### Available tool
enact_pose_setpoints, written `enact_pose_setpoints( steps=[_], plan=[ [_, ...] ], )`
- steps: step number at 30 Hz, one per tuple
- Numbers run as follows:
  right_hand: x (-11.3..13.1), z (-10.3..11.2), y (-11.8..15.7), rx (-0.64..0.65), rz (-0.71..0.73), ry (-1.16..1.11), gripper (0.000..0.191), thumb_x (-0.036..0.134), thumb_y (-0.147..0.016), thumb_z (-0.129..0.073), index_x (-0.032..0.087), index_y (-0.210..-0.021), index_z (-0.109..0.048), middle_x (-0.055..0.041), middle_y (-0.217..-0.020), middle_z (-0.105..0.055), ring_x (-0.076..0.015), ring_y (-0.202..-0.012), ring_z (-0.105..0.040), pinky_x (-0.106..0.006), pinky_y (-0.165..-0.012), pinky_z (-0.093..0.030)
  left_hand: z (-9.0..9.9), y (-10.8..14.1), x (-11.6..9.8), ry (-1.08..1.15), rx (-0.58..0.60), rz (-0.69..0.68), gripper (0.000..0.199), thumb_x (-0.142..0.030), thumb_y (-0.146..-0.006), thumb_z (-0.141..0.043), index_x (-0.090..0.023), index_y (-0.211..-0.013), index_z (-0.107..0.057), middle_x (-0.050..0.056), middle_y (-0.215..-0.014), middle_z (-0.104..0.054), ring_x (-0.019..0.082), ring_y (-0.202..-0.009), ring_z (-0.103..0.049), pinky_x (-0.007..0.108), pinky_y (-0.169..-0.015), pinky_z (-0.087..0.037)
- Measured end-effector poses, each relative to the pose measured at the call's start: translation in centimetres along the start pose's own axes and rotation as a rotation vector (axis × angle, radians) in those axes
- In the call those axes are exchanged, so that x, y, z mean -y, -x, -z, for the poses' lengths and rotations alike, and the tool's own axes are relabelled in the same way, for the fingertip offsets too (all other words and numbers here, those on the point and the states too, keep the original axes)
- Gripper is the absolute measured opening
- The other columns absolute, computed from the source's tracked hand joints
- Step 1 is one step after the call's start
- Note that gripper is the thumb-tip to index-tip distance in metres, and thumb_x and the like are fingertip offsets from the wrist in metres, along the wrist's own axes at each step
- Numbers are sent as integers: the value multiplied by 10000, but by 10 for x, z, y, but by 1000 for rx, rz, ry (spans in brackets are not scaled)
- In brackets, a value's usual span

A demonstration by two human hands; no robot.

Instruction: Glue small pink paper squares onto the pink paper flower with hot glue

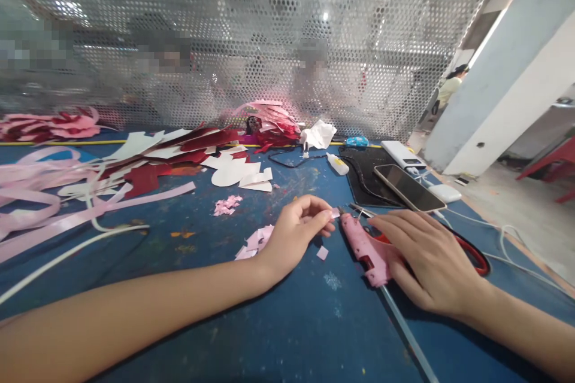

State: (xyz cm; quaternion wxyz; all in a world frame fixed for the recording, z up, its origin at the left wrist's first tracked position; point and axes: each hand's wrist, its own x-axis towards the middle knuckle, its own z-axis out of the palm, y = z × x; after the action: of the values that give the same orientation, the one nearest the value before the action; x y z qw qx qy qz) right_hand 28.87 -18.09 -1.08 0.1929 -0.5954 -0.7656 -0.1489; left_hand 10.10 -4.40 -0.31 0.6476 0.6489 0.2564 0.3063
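Carefully pinching a ribbon square (335,213) in the left hand's (303,224) fingers, clamping the right hand's (431,260) around the glue gun (363,245); could get burned by brushing the nozzle (342,211).

Along the far side of my table (179,335), a perforated metal screen (251,24). At right on the table: a flat black panel (359,187), a phone (409,187) lying partly over it, and, farther off, a white power bank (399,153) and a small blue packet (357,141). Beyond the right edge I see a pale pillar (503,66), a red seat (550,152) and, left of the pillar, a person (450,88).
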Motion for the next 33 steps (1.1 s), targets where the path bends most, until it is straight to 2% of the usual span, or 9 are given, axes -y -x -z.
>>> enact_pose_setpoints(
  steps=[4,8,12,16,19,22,27,33],
  plan=[
    [4,0,-2,204,-104,-129,420,155,-701,-471,201,-1110,-558,-82,-1141,-610,-244,-981,-561,-424,-876,-436,1,-3,5,62,-43,23,117,-238,-798,-646,-130,-813,-604,-2,-661,-630,82,-630,-604,180,-601,-485],
    [4,-1,-4,216,-141,-133,424,128,-625,-487,208,-1035,-560,-68,-1094,-608,-239,-953,-563,-430,-858,-447,2,-5,7,141,-59,61,140,-238,-764,-685,-126,-790,-605,3,-647,-647,76,-617,-612,168,-588,-485],
    [2,-4,-3,157,-129,-97,424,126,-625,-506,209,-1041,-532,-71,-1029,-614,-233,-891,-587,-399,-769,-486,2,-6,4,175,-68,96,143,-227,-741,-702,-120,-778,-615,8,-627,-658,73,-595,-617,159,-569,-482],
    [-1,-6,0,2,-89,-117,338,143,-712,-519,199,-1044,-488,-79,-988,-613,-189,-812,-613,-310,-661,-509,1,-5,0,212,-106,120,157,-234,-724,-716,-118,-753,-613,11,-633,-670,73,-593,-628,155,-567,-486],
    [-4,-7,3,-116,-5,-154,234,194,-817,-503,193,-1049,-479,-99,-974,-608,-183,-824,-616,-289,-660,-508,1,-4,-1,242,-142,125,172,-234,-706,-731,-116,-740,-610,18,-630,-677,88,-617,-650,162,-586,-500],
    [-5,-8,6,-194,45,-209,191,181,-895,-424,190,-1074,-493,-119,-1010,-617,-188,-894,-613,-295,-722,-500,0,-5,-1,256,-144,125,175,-230,-699,-740,-114,-745,-617,27,-641,-687,96,-639,-661,169,-609,-511],
    [-4,-8,7,-236,65,-307,183,187,-934,-390,173,-1066,-515,-102,-914,-628,-185,-817,-587,-310,-684,-473,-1,-6,0,277,-121,135,163,-222,-708,-740,-119,-744,-618,26,-667,-692,102,-655,-671,172,-611,-513],
    [-1,-9,7,-206,61,-249,135,183,-936,-382,194,-924,-515,-62,-779,-590,-184,-726,-512,-320,-626,-419,1,-5,1,244,-73,121,149,-226,-725,-729,-118,-759,-632,21,-655,-691,90,-615,-661,154,-567,-504]
  ],
)
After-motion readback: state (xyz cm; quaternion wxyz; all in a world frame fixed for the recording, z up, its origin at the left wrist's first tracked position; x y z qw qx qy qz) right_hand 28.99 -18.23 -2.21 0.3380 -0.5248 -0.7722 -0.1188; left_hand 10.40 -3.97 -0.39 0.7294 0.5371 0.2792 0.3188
